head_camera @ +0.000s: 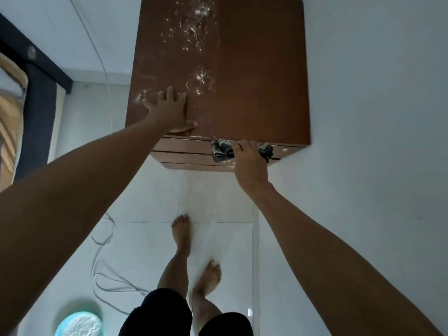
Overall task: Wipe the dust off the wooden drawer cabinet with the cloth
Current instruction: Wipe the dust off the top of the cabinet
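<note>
We see a white tiled floor (150, 238) with a looping white cable (104, 282), a teal bowl (78, 323) of white powder at lower left, and a mattress (12, 117) at far left.

We stand before the cabinet (254, 69) — our left hand (171, 110) flat on its top near the front left, our right hand (247, 157) holding the cloth (221, 150) against the front edge; dust (194, 27) lies farther back.
</note>
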